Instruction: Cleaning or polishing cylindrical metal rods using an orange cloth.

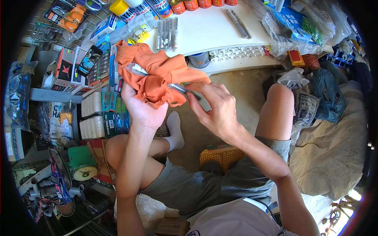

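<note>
My left hand [144,110] is under a crumpled orange cloth [153,88] and holds it up, palm upward. A slim, shiny packet or tube [178,88], partly wrapped by the cloth, sticks out to the right. My right hand [214,103] pinches its outer end between thumb and fingers. What lies inside the cloth is mostly hidden. Beyond the cloth, a row of slim wrapped tubes [167,34] lies on the white shelf [203,32], and a few similar ones [238,24] lie farther right.
Spray cans [161,8] and orange-red tins [191,4] line the shelf's back. A grey can [199,60] stands on the lower shelf. Boxes and a phone [90,60] are at the left, above a green scale [82,162]. Plastic bags [329,94] lie at the right.
</note>
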Demonstrator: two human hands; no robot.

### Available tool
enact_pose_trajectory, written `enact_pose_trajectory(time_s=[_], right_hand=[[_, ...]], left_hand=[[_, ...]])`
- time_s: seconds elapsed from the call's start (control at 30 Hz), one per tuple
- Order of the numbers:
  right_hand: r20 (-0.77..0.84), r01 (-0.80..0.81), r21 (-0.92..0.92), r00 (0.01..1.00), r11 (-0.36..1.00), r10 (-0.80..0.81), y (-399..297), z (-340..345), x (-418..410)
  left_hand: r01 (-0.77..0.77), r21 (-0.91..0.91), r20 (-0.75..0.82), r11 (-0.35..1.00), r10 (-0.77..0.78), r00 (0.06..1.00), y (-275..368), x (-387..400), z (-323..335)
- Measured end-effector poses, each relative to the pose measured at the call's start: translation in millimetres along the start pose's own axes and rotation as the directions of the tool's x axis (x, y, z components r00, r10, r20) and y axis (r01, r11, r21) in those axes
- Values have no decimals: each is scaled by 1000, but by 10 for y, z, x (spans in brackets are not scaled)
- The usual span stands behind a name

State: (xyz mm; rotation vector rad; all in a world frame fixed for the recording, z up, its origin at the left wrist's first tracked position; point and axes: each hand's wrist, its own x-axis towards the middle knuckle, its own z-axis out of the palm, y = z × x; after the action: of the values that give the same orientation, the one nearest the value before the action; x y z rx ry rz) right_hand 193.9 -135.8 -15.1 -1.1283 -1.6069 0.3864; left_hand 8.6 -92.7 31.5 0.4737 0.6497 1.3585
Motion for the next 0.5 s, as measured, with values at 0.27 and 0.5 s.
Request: enact_pose_trajectory(time_s=[0.27,0.5], right_hand=[[-4,248,-177,968,952,-253,66,-12,-13],[82,232,-189,972,954,-220,81,-4,-33]], left_hand=[[10,20,61,1000,-12,998,-41,-11,43],[61,5,223,998,-60,973,26,38,-73]])
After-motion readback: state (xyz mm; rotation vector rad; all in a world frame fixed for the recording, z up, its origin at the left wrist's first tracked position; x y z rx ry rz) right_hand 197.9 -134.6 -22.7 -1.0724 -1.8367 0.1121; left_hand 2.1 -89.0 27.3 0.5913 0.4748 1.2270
